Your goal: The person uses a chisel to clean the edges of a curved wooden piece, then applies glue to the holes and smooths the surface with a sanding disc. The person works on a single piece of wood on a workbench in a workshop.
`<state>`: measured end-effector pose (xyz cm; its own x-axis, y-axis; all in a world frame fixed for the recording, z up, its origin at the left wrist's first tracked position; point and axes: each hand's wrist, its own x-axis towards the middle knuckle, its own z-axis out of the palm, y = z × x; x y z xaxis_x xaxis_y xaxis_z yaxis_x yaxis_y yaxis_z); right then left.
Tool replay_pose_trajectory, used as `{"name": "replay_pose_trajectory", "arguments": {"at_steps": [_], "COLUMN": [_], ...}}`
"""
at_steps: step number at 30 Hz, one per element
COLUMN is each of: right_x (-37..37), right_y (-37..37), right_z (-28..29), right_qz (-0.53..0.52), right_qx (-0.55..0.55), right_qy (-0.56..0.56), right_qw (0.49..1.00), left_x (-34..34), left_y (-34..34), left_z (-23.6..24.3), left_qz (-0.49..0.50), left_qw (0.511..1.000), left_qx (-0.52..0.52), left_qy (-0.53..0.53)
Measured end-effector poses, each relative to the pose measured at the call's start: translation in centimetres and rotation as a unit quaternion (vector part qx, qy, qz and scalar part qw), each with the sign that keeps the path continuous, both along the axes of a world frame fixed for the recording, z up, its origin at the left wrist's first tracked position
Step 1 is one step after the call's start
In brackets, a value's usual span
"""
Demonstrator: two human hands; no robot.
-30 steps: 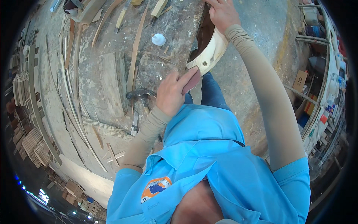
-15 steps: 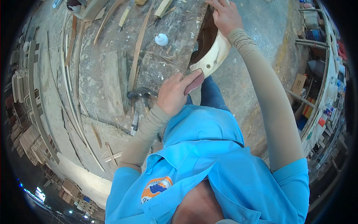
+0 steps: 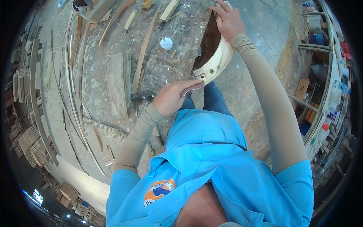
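A pale curved wooden piece (image 3: 218, 60) with two small round holes near its lower end lies along the edge of the worktable, its hollow side dark. Its far end is gripped by my right hand (image 3: 231, 23), with the fingers bent over the rim. My left hand (image 3: 170, 96) is closed on a reddish-brown piece of sandpaper (image 3: 192, 89), pressed under the fingers. The fingertips and the sandpaper meet the near end of the wood, just below the holes. A claw hammer (image 3: 143, 96) lies on the table beside my left wrist, partly covered by it.
On the stained worktable (image 3: 181, 34) are a white plastic bottle (image 3: 166, 43), a flat board (image 3: 116, 85), a long thin wood strip (image 3: 145, 51) and a wood-handled tool (image 3: 130, 20). Shelves with mixed goods (image 3: 317, 47) line the right side. Stacked wood pieces (image 3: 32, 140) stand at far left.
My left hand has slid with the sandpaper down and left along the wood's near end, uncovering the second hole. My right hand keeps its hold at the far end.
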<state>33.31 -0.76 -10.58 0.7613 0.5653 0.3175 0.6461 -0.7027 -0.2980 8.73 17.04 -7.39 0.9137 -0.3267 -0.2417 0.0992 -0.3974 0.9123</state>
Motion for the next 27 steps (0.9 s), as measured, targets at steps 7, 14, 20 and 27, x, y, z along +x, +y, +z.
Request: {"name": "replay_pose_trajectory", "arguments": {"at_steps": [7, 14, 20, 27], "right_x": [-0.1, 0.6, 0.6, 0.6], "right_y": [0.1, -0.2, -0.1, -0.1], "right_z": [0.1, -0.8, -0.9, -0.8], "right_qz": [-0.006, 0.008, -0.009, -0.009], "right_qx": [-0.002, -0.022, -0.005, -0.024], "right_qy": [0.014, -0.009, 0.009, -0.008], "right_qw": [1.0, 1.0, 1.0, 1.0], "left_x": [1.1, -0.5, 0.0, -0.6], "left_y": [-0.6, 1.3, 1.3, -0.1], "left_z": [0.6, 0.2, 1.3, -1.0], "left_qz": [0.025, 0.023, 0.154, 0.184], "left_qw": [0.994, 0.998, 0.951, 0.955], "left_qx": [0.001, -0.022, -0.184, -0.19], "left_qy": [0.108, 0.059, 0.196, 0.133]}}
